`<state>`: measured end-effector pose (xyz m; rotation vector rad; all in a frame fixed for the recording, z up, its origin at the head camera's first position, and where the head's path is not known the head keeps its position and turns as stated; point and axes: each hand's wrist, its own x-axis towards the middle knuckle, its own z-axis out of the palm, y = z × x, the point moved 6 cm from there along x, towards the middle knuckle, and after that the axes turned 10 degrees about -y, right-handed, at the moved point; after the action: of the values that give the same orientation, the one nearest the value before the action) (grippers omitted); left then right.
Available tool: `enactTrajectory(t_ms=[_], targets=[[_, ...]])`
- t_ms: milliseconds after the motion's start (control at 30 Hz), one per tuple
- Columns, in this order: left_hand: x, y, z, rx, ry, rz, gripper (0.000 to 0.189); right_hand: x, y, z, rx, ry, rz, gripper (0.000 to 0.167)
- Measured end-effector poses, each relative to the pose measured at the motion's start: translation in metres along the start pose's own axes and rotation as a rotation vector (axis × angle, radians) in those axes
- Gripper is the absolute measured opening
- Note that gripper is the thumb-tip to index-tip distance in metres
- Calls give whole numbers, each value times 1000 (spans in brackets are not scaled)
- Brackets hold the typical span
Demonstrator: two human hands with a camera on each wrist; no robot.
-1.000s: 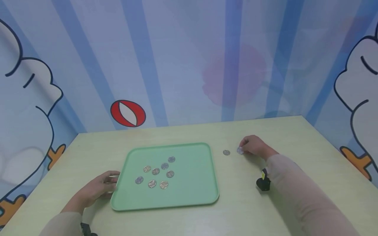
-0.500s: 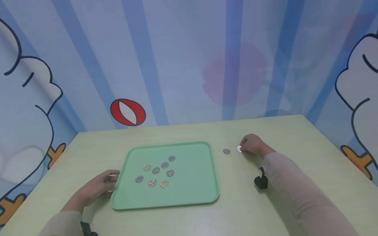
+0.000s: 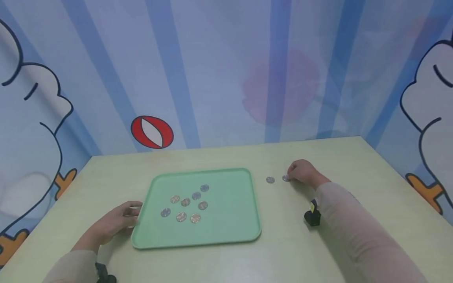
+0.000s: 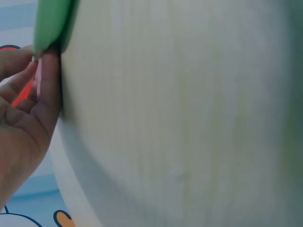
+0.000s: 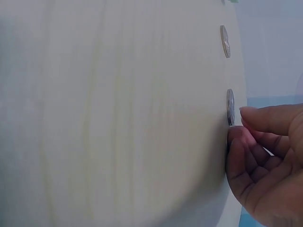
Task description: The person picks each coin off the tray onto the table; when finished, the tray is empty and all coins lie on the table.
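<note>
Beside the left edge of a light green tray (image 3: 230,234), my left hand (image 3: 111,224) has its fingers stretched out to the rim. In the left wrist view its fingertips touch the tray's corner (image 4: 51,21). Several silvery coins lie spread over the tray, one of them a coin (image 3: 195,218) near the front. On the table right of the tray, my right hand (image 3: 305,173) curls its fingers at the edge of a coin (image 5: 230,105). The thumb is close above that coin, and the hand partly hides it in the head view. Another coin (image 3: 270,180) lies flat to its left.
The pale wooden table (image 3: 301,251) reaches back to a blue striped backdrop (image 3: 219,70) with cartoon prints. A black wrist device (image 3: 312,217) hangs under the right sleeve.
The coin at my right fingertips looked broader and then brighter before; now it appears thinner and darker. Both hands hold nearly the same places, and the view has shifted slightly.
</note>
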<state>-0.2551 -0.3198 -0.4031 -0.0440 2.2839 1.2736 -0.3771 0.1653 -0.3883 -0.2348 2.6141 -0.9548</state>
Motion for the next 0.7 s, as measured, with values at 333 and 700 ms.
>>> enactTrajectory(t_ms=[333, 700], targets=[[1, 0, 1, -2, -4, 5, 55, -5, -7, -7, 81, -20, -51, 24], [2, 0, 1, 25, 11, -34, 58, -8, -40, -3, 199, -65, -116, 25]])
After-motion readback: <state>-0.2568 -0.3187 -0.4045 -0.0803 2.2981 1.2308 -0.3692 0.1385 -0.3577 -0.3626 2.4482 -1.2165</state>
